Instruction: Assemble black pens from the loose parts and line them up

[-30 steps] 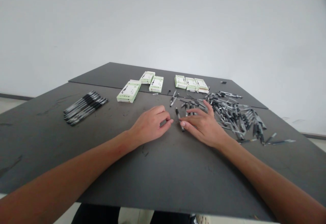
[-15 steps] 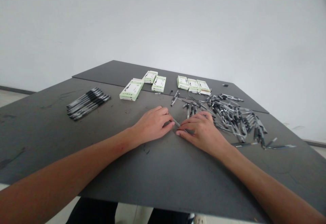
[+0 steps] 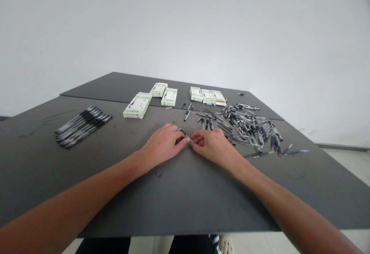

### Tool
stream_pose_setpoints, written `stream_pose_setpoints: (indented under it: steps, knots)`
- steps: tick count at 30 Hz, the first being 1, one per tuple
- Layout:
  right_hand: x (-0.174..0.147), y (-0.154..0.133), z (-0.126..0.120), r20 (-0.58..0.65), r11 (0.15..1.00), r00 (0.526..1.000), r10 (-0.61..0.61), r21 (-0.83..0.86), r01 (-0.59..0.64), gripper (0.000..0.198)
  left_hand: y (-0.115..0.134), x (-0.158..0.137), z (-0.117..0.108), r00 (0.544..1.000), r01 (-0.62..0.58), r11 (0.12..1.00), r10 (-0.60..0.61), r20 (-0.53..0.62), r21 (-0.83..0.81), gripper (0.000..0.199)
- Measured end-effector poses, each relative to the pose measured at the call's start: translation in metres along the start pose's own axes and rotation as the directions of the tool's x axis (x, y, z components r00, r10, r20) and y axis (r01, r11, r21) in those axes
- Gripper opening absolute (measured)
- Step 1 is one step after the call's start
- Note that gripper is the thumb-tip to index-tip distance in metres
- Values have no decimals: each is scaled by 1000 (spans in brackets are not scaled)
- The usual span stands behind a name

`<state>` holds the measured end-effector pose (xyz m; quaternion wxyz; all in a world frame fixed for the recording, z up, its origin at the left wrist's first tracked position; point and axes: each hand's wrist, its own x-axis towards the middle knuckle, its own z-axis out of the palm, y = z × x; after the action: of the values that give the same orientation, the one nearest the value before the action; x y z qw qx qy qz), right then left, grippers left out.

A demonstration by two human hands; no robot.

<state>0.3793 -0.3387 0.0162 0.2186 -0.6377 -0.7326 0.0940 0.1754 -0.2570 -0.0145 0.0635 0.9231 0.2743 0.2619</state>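
A slim pen (image 3: 186, 135) lies between my two hands, low over the table, slanting down toward the right. My left hand (image 3: 163, 144) grips it with thumb and fingers; part of the barrel is hidden behind them. At its other end, the curled fingertips of my right hand (image 3: 213, 145) pinch the pen. Just beyond my right hand spreads a loose heap of pens and pen parts (image 3: 251, 130). Off to the left, several capped pens (image 3: 82, 127) with black grips lie side by side in a neat row.
Green-and-white pen boxes stand farther back: a larger box (image 3: 138, 105) with others behind it, and a group of boxes (image 3: 208, 95) to the right. Two pens (image 3: 188, 111) lie in front of them. Small black scraps dot the dark table (image 3: 173, 196). A white wall rises behind.
My right hand has drawn closer to my left, its fingers more curled around the pen's end. The whole scene has shifted left in view as the camera turned right.
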Motion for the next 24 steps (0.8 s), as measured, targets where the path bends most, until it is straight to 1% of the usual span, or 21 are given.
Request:
stream_pose_setpoints:
  steps: [3,6,7,10,11,12,13,15,16,17,19,21,24]
  knots:
    - [1,0,2,-66,982,998,22,190,-9,12,3,2,0,995,94,984,-97,-11,-152,33]
    - [-2,-3,3,-109,931,993,38,364,5,11,9,3,-1,986,154,957,-166,-30,-245,40]
    - [-3,-4,4,-119,912,992,33,410,19,11,11,3,-2,977,191,931,-212,-35,-312,43]
    - [-5,-5,8,-138,852,990,-20,516,89,14,16,2,-2,934,292,808,-357,-31,-512,50]
    - [-4,-4,8,-145,835,988,-44,538,116,17,17,2,-2,922,306,780,-386,-35,-545,51]
    - [-3,-1,8,-162,825,985,-59,547,139,21,18,2,-3,916,310,772,-399,-45,-555,51]
    - [-1,3,7,-192,829,979,-62,536,158,26,19,2,-3,912,309,771,-407,-57,-557,50]
    - [7,16,1,-276,899,960,-43,409,157,34,20,2,-5,903,304,766,-422,-86,-566,48]
    - [14,23,-4,-324,945,946,-25,300,128,37,21,2,-6,900,298,768,-425,-103,-567,47]
    - [21,31,-8,-343,986,939,-20,149,75,41,22,1,-7,899,287,772,-422,-119,-567,46]
    - [40,47,-17,-328,1000,945,-8,20,16,38,23,0,-8,904,255,788,-400,-150,-561,44]
    - [60,60,-21,-272,997,962,-5,-81,-18,30,25,-1,-7,916,214,808,-361,-176,-549,42]
    - [88,73,-21,-191,976,981,34,-205,-74,27,25,-3,-5,936,144,839,-287,-202,-524,40]
